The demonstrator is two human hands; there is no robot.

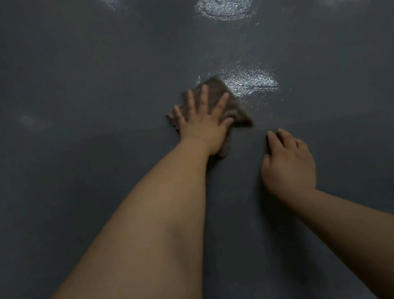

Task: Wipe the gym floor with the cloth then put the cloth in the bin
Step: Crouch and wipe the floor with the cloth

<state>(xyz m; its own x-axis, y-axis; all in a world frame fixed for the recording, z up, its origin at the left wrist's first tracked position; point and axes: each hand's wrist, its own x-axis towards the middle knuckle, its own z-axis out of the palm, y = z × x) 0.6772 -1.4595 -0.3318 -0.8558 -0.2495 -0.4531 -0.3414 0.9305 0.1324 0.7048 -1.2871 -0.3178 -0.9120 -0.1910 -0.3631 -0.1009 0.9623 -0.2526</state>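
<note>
Head view: left hand (201,120), fingers spread flat, presses brown cloth (232,112) onto grey floor (68,197). Wet sheen (249,80) just beyond the fingertips. Right hand (288,162) loosely curled, empty, braced beside. Advise even palm pressure, overlapping strokes through sheen.

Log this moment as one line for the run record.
step: wiping | left hand: flat on cloth, pressing it to floor | right hand: resting on floor, holds nothing | bin: not in view

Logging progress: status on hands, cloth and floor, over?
Left hand flat, pressing brown cloth on dark floor. Right hand loosely curled, empty, beside it. Shiny patch just past cloth. Bin not in view.
</note>
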